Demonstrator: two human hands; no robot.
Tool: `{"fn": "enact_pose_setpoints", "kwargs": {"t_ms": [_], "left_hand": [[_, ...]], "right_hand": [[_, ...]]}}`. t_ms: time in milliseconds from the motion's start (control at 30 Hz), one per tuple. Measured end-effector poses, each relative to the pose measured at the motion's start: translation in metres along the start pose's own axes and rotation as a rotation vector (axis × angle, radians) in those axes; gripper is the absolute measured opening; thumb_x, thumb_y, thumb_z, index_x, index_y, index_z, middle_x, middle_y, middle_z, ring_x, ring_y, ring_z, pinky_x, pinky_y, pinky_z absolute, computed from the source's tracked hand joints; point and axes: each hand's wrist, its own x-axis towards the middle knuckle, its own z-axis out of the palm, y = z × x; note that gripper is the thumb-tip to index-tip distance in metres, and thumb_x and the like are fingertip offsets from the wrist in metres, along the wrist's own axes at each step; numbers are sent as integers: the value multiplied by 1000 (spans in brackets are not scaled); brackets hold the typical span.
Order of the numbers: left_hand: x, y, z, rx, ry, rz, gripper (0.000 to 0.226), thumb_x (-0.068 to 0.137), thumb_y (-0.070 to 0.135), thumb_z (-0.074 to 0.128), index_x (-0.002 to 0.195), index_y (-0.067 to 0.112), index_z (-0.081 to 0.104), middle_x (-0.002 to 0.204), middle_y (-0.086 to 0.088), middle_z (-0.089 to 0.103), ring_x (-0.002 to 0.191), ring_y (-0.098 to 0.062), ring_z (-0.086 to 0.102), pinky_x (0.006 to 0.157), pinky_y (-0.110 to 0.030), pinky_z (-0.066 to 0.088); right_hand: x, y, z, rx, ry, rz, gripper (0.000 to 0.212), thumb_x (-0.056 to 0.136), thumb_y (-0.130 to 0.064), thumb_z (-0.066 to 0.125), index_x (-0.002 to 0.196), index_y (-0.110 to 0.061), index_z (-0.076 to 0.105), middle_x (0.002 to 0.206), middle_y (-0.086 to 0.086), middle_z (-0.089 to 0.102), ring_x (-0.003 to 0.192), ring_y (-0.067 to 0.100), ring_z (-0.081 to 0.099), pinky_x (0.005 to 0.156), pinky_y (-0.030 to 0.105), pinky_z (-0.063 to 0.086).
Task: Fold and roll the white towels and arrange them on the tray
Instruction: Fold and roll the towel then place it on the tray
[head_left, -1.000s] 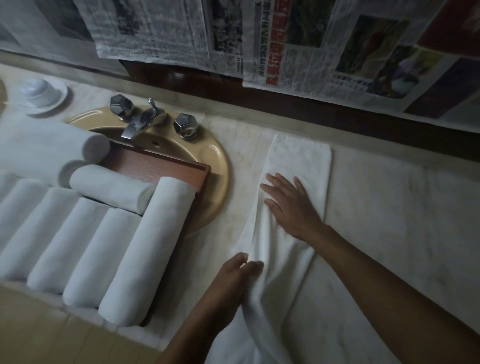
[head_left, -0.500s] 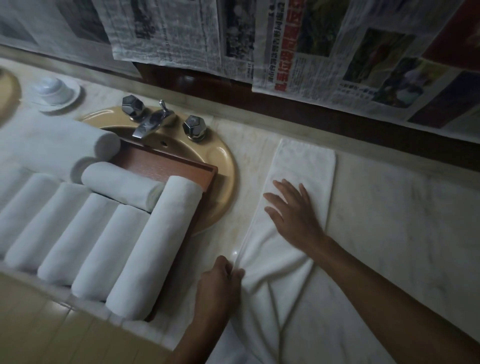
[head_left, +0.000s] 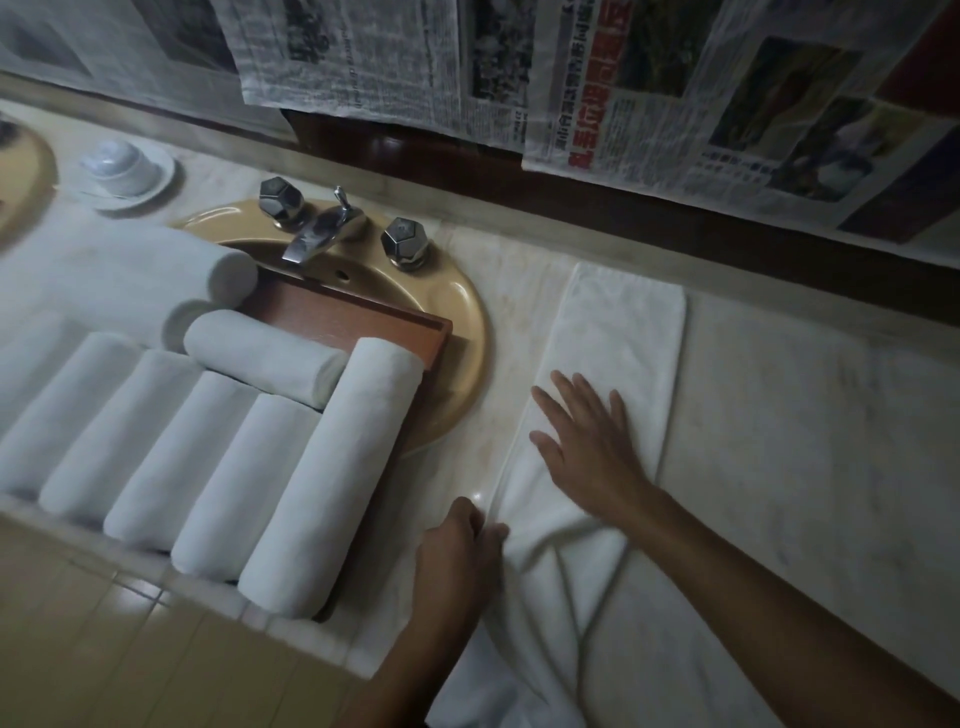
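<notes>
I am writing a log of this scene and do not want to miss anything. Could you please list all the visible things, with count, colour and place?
rolled towels: at least seven, white; five in a row on the tray, one across them, one larger behind
tray: one, brown wood, over the sink
flat towel: one, white, folded long on the counter, near end rumpled
sink: one, tan, set in the counter
faucet: one, chrome, two knobs, at the sink's back
cup on saucer: one, white, far left
newspapers: several sheets, on the wall
counter: one, pale marble
left hand: pinches the flat towel's left edge
right hand: flat on the flat towel
</notes>
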Motion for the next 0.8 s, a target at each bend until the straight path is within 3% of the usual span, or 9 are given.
{"fn": "enact_pose_setpoints", "kwargs": {"t_ms": [133, 167, 267, 400, 567, 633, 700, 800], "left_hand": [[-6, -5, -1, -523, -281, -208, 28, 82, 34, 80, 77, 18, 59, 76, -5, 70, 64, -20, 62, 58, -31, 44], [-9, -8, -2, -553, -289, -217, 30, 80, 37, 81, 78, 17, 59, 77, -7, 72, 65, -22, 64, 59, -34, 45], [-12, -21, -3, -386, -137, -131, 33, 76, 48, 80, 77, 21, 60, 74, -2, 74, 64, -18, 67, 59, -34, 49], [-11, -24, -4, -212, 36, -71, 32, 87, 39, 76, 75, 19, 54, 63, -2, 67, 55, -11, 59, 55, -32, 43], [-11, -19, -1, -109, 67, -62, 30, 90, 37, 73, 79, 21, 50, 66, 3, 63, 65, -10, 59, 57, -32, 39], [-10, -17, -3, -60, 65, -49, 30, 92, 38, 72, 81, 22, 49, 69, 5, 62, 65, -8, 55, 54, -23, 35], [-10, -16, -4, -15, 60, -38, 30, 93, 40, 71, 82, 22, 49, 72, 7, 61, 66, -8, 55, 52, -22, 34], [-10, -17, -4, -6, 44, -36, 27, 94, 40, 70, 84, 24, 51, 75, 7, 63, 68, -10, 60, 55, -29, 42]], "right_hand": [[11, 17, 8, -50, -12, 14, 60, 106, -57, 24, 162, -34, 23, 172, -6, 14, 159, 20, 9, 125, 58, 11], [19, 21, 7, -55, -21, 17, 61, 106, -57, 22, 162, -34, 22, 172, -6, 13, 159, 20, 8, 125, 58, 10], [36, 27, 5, -78, -15, 28, 62, 105, -57, 21, 162, -33, 25, 171, -5, 18, 158, 21, 13, 125, 59, 12], [45, 31, 3, -86, -2, 29, 62, 104, -57, 23, 161, -32, 30, 170, -5, 22, 157, 20, 17, 124, 58, 12], [46, 30, 1, -77, -3, 20, 63, 104, -56, 24, 161, -30, 30, 170, -2, 22, 158, 24, 17, 124, 60, 14], [43, 23, -2, -56, 34, 18, 61, 104, -51, 38, 159, -27, 35, 169, 5, 26, 156, 31, 20, 122, 63, 17], [32, 11, -4, -17, 101, -29, 59, 100, -47, 52, 153, -23, 46, 163, 10, 35, 153, 33, 27, 121, 62, 20], [3, -6, 3, 20, 20, -81, 58, 99, -57, 40, 149, -28, 49, 164, 3, 35, 154, 26, 25, 121, 61, 16]]}}
